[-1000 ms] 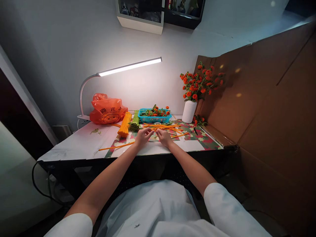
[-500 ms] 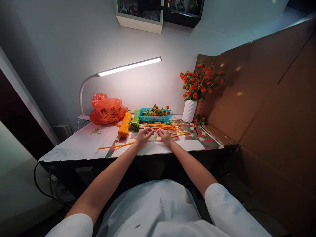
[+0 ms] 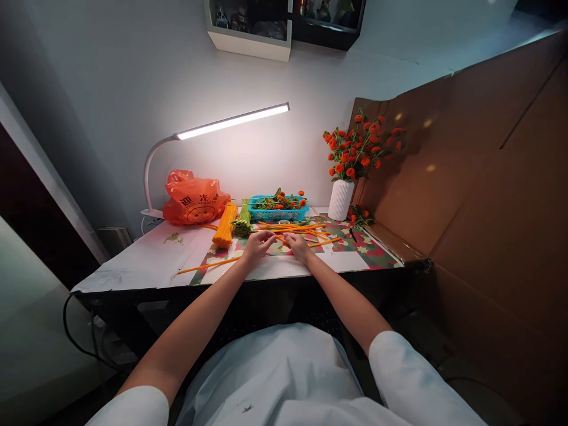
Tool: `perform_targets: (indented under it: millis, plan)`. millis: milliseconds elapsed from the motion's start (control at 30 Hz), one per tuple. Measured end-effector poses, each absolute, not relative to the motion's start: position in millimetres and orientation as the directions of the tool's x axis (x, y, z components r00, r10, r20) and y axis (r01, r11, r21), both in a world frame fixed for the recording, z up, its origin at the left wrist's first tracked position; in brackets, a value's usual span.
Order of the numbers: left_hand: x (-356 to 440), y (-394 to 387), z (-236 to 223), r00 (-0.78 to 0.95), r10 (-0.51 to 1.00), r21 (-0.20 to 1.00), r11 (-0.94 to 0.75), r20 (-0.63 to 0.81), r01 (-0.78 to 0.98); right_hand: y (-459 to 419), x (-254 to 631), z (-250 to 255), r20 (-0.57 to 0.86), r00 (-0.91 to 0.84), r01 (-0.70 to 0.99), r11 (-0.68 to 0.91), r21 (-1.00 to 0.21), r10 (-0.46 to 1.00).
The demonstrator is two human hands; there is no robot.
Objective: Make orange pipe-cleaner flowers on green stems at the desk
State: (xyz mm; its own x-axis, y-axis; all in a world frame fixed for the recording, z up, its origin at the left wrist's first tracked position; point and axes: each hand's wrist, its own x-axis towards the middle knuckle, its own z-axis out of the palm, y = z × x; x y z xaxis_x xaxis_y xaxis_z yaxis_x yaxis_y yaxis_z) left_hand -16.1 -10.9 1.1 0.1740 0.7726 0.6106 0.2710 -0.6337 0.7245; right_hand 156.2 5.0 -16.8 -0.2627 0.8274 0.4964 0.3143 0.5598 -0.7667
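Note:
My left hand (image 3: 258,246) and my right hand (image 3: 298,244) are close together just above the front of the table, fingertips pinched. Between them runs a bit of an orange pipe cleaner (image 3: 208,266), whose long tail sticks out to the left behind my left wrist. Its part inside the fingers is too small to make out well. Just beyond the hands lie loose orange pipe cleaners (image 3: 310,228). To the left of them are a thick orange pipe cleaner bundle (image 3: 225,228) and a green pipe cleaner bundle (image 3: 242,220).
Behind the hands, a blue basket (image 3: 278,215) holds orange flowers with green stems. A white vase (image 3: 341,200) of similar flowers stands at the right, near a cardboard sheet (image 3: 470,177). An orange plastic bag (image 3: 195,201) sits under the lit lamp (image 3: 235,121) at the left.
Both hands keep nearly the same place and pinch. The free left end of the orange pipe cleaner has dipped slightly. The view has shifted a little.

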Motion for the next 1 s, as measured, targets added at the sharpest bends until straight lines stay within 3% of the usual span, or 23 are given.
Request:
perform_targets:
  millis: [200, 367, 533, 800, 1000]
  plan:
    - [-18, -15, 0, 0.289, 0.696, 0.581, -0.712, 0.657, 0.394, 1, 155, -15, 0.400, -0.329, 0.187, 0.474, -0.860, 0.856]
    - [-19, -17, 0, 0.300, 0.683, 0.535, -0.718, 0.666, 0.446, 2, 155, -16, 0.378, -0.381, 0.131, 0.453, -0.882, 0.844]
    - [-20, -17, 1, 0.302, 0.692, 0.541, -0.710, 0.656, 0.451, 6, 155, -19, 0.367, -0.369, 0.139, 0.441, -0.887, 0.854]
    - [-21, -17, 1, 0.321, 0.738, 0.617, -0.673, 0.594, 0.408, -2, 156, -9, 0.449, -0.352, 0.263, 0.547, -0.795, 0.822]
    - [-21, -16, 0, 0.322, 0.733, 0.620, -0.679, 0.600, 0.392, 1, 157, -13, 0.455, -0.344, 0.209, 0.539, -0.816, 0.821]
